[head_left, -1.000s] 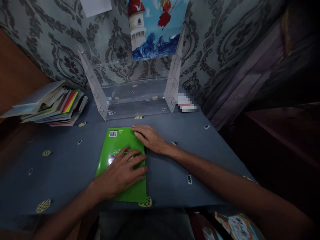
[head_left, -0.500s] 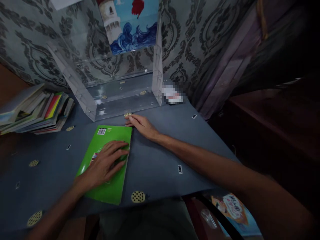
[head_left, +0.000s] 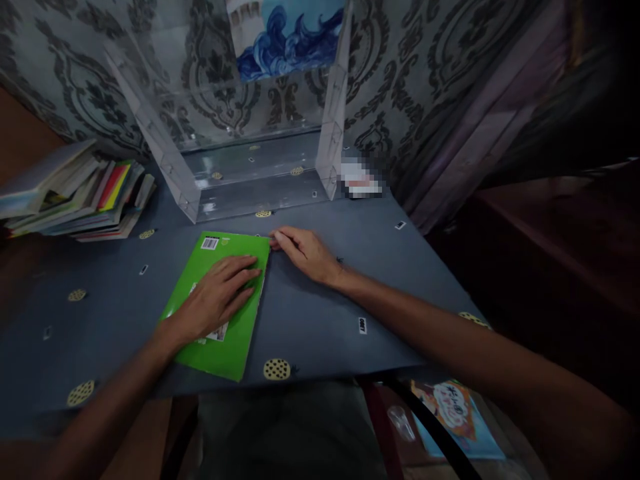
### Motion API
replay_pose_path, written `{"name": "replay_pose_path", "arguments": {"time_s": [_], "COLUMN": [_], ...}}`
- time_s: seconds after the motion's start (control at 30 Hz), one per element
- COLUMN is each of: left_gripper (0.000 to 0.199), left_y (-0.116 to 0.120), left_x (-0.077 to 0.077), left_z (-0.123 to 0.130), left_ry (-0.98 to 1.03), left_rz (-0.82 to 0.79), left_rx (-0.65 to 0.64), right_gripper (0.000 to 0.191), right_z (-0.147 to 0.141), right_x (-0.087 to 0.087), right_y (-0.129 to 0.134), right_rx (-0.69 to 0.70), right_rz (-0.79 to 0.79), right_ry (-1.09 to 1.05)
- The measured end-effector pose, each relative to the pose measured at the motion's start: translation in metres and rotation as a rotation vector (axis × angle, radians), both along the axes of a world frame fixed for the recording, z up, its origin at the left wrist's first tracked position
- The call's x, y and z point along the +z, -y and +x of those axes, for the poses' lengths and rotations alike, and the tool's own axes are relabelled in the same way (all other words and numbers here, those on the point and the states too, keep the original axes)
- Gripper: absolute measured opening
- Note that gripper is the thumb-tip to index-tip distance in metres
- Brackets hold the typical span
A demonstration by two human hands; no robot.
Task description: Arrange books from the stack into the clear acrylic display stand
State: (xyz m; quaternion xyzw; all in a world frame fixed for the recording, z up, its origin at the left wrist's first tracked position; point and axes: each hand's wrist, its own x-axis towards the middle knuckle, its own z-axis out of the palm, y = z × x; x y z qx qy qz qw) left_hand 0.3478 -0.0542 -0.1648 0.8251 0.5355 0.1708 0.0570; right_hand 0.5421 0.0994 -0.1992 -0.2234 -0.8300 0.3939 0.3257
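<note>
A green book [head_left: 239,357] with a barcode near its far edge lies closed, back cover up, on the cloth-covered table [head_left: 320,333]. My left hand [head_left: 215,297] rests flat on the cover with fingers stretched apart, partly hiding a picture on it. At the book's far right corner is my right hand [head_left: 307,253]; its fingers are curled together and the fingertips pinch the corner edge. The underside of those fingers is hidden.
Beyond the book stands a clear acrylic rack [head_left: 260,200]. A leaning stack of books [head_left: 95,193] is at the left, and a blurred-out white item [head_left: 361,180] sits right of the rack. Below the table edge, a colourful book [head_left: 457,417] lies beside a dark curved bar.
The view has tilted down and shifted slightly. My right hand has drawn back a little from beyond the book's far edge to its corner. My left hand stays on the cover.
</note>
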Motion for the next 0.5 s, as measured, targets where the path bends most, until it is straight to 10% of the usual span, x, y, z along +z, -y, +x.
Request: {"name": "replay_pose_path", "arguments": {"time_s": [0.23, 0.5], "left_gripper": [0.092, 0.089], "left_y": [0.046, 0.076], "left_x": [0.009, 0.002], "left_z": [-0.016, -0.009], "left_ry": [-0.117, -0.237], "left_rz": [-0.185, -0.104], "left_rx": [-0.143, -0.081], "right_gripper": [0.031, 0.028], "right_z": [0.010, 0.004], "right_x": [-0.004, -0.006], "right_y": [0.018, 0.013], "right_rx": [0.154, 0.162], "right_rz": [0.355, 0.358], "right_ry": [0.096, 0.021]}}
